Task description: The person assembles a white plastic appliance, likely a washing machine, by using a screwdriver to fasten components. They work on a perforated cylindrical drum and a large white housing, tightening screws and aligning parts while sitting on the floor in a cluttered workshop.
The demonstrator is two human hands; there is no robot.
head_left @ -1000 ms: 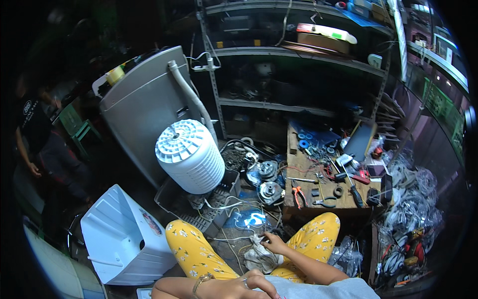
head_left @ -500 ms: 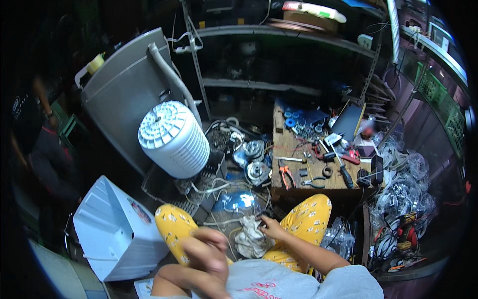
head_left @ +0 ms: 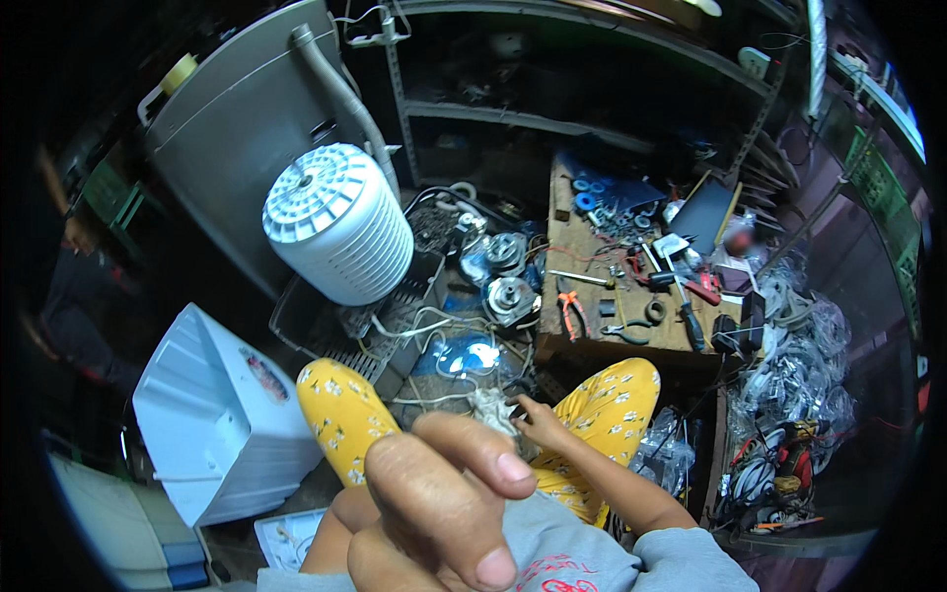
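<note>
My left hand (head_left: 434,498) is raised close in front of me, large in the lower middle, its fingers loosely bent and apart with nothing visible between them. Lower down, between my knees, my right hand (head_left: 539,424) has its fingers closed at the edge of a crumpled, dirty white rag (head_left: 490,407). My raised hand and shirt cover the lower part of that rag. Just beyond it, cables and a shiny blue sheet (head_left: 464,357) lie on the floor.
A white ribbed washer tub (head_left: 340,232) stands in front of a grey panel with a hose. At left lies a pale blue plastic housing (head_left: 222,424). The low wooden bench (head_left: 592,261) bears pliers, screwdrivers and small parts. Bagged parts (head_left: 799,345) pile at right. Another person (head_left: 74,286) is at far left.
My left hand has risen closer to the view and looks larger. The view has tilted, so the surroundings sit higher. My right hand stays at the rag.
</note>
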